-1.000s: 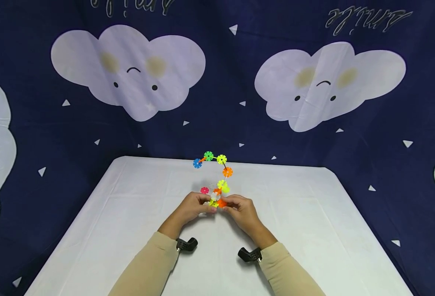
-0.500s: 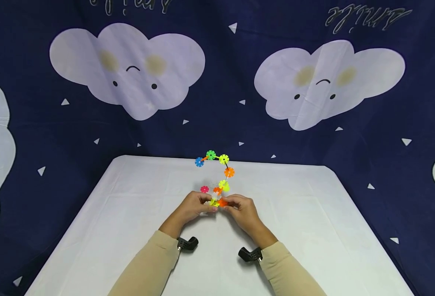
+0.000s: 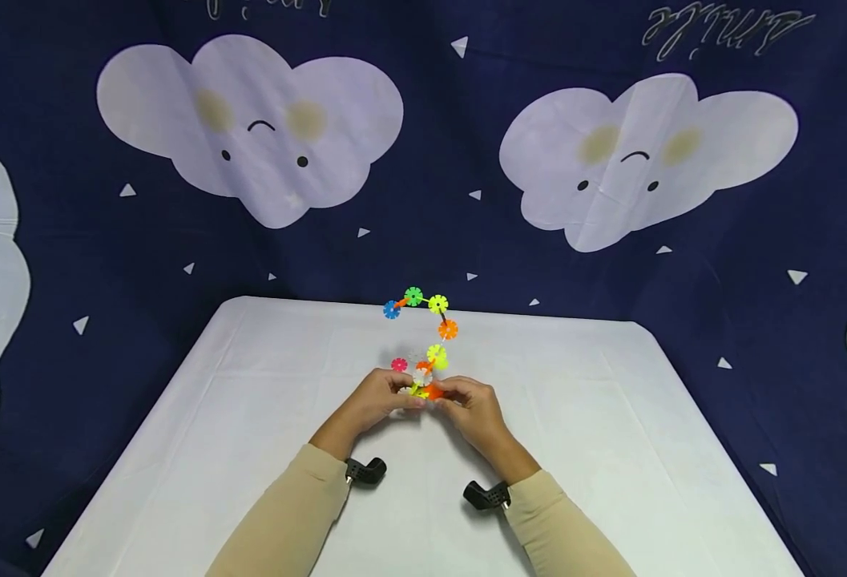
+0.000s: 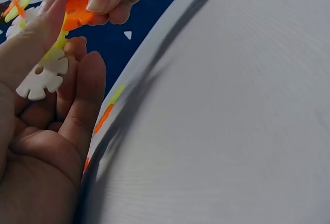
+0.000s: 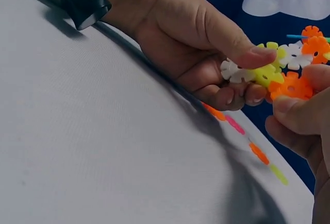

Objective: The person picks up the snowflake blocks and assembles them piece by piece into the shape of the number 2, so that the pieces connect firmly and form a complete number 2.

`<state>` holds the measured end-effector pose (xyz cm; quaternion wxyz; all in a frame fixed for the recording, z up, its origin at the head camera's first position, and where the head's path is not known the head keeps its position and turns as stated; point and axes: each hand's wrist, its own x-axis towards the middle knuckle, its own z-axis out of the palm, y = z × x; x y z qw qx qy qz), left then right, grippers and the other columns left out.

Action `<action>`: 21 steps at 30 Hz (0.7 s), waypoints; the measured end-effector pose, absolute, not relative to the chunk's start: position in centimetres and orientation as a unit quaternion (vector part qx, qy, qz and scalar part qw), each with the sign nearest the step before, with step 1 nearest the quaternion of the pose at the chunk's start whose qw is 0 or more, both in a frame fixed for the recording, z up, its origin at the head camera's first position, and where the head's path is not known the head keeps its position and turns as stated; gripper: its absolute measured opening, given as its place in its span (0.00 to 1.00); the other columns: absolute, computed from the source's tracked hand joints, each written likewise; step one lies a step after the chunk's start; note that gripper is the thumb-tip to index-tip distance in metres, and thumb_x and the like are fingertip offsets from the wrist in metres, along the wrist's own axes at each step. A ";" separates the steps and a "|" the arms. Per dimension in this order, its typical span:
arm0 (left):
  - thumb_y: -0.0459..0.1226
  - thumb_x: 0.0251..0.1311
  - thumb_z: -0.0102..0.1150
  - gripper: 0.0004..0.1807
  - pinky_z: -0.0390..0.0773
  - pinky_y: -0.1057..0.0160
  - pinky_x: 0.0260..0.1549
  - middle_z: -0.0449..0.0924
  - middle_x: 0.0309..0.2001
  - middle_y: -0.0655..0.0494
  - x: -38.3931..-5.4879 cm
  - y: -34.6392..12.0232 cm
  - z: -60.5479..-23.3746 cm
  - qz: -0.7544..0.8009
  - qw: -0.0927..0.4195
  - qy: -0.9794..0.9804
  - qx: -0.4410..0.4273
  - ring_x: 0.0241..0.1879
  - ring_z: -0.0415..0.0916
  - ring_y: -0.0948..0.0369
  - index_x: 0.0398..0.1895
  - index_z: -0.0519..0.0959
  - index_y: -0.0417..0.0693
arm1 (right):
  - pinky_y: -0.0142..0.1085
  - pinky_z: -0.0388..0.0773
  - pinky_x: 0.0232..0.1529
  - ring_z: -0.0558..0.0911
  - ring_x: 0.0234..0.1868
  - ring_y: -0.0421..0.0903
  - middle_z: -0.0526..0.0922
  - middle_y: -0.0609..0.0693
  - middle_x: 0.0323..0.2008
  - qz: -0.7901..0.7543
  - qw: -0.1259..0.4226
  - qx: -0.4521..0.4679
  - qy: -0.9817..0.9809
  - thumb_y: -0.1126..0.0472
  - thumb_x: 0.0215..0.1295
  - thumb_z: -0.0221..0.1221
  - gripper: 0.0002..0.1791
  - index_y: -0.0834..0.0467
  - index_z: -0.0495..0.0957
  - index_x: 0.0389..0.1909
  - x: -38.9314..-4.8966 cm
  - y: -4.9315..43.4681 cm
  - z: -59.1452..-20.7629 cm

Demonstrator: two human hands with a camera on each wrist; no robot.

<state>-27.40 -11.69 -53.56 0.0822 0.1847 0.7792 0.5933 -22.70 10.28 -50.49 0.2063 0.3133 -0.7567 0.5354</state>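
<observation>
Both hands meet over the table around a chain of slotted plastic snowflake discs. My left hand (image 3: 383,394) holds the cluster's near end, its thumb over a yellow disc (image 5: 266,74) and a white disc (image 4: 45,77). Between thumb and fingers my right hand (image 3: 475,405) pinches an orange disc (image 5: 291,86) that adjoins the yellow one. From there the chain curves up and away through an orange disc (image 3: 448,329), a yellow disc (image 3: 437,304) and a green disc (image 3: 413,296) to a blue disc (image 3: 391,309). Fingers hide part of the joint.
A white cloth covers the table (image 3: 250,385). Beyond the hands, several loose discs show on it, among them a pink disc (image 5: 235,125) and a yellow-green disc (image 5: 278,174). A dark blue curtain (image 3: 437,144) with cloud prints hangs behind the far edge.
The chain's far end has swung slightly to the right. Both hands keep their grip in nearly the same place, and the head view has shifted a little.
</observation>
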 end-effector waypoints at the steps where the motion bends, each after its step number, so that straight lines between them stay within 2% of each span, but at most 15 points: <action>1: 0.35 0.56 0.81 0.17 0.76 0.65 0.37 0.85 0.40 0.55 -27.4 -11.7 -53.6 0.597 0.085 0.775 0.186 0.38 0.74 0.60 0.45 0.89 0.35 | 0.46 0.87 0.37 0.87 0.37 0.65 0.88 0.66 0.39 0.543 0.202 0.310 -0.754 0.87 0.49 0.71 0.17 0.76 0.86 0.42 -22.7 10.3 -50.5; 5: 0.34 0.59 0.78 0.17 0.76 0.65 0.37 0.85 0.42 0.53 -27.7 -11.5 -53.8 0.619 0.085 0.757 0.190 0.38 0.74 0.58 0.48 0.87 0.33 | 0.46 0.87 0.40 0.87 0.37 0.65 0.87 0.68 0.40 0.571 0.199 0.305 -0.736 0.88 0.51 0.69 0.18 0.77 0.84 0.45 -22.9 10.3 -50.9; 11: 0.33 0.61 0.76 0.16 0.74 0.67 0.33 0.84 0.43 0.53 -27.7 -11.1 -53.7 0.667 0.091 0.718 0.176 0.37 0.73 0.58 0.50 0.86 0.33 | 0.42 0.87 0.38 0.87 0.33 0.63 0.86 0.70 0.40 0.575 0.237 0.310 -0.719 0.90 0.49 0.68 0.21 0.79 0.83 0.46 -23.2 9.9 -51.3; 15: 0.33 0.62 0.75 0.15 0.71 0.68 0.27 0.81 0.36 0.54 -27.5 -11.3 -53.7 0.681 0.101 0.706 0.165 0.29 0.69 0.62 0.49 0.86 0.34 | 0.45 0.87 0.40 0.87 0.34 0.67 0.85 0.72 0.41 0.582 0.233 0.318 -0.712 0.91 0.50 0.67 0.21 0.79 0.82 0.47 -23.5 9.8 -51.7; 19: 0.32 0.63 0.74 0.16 0.75 0.67 0.29 0.83 0.38 0.53 -27.6 -11.5 -53.6 0.699 0.096 0.694 0.145 0.31 0.73 0.63 0.51 0.86 0.33 | 0.49 0.86 0.41 0.86 0.36 0.69 0.85 0.72 0.41 0.593 0.220 0.323 -0.704 0.91 0.52 0.65 0.23 0.80 0.80 0.51 -24.4 10.0 -53.1; 21: 0.30 0.64 0.72 0.16 0.79 0.66 0.35 0.85 0.44 0.51 -27.8 -11.5 -53.4 0.714 0.090 0.681 0.133 0.36 0.78 0.62 0.53 0.85 0.30 | 0.49 0.86 0.41 0.86 0.36 0.69 0.85 0.71 0.41 0.591 0.219 0.326 -0.704 0.90 0.53 0.66 0.24 0.80 0.79 0.53 -24.9 10.1 -53.7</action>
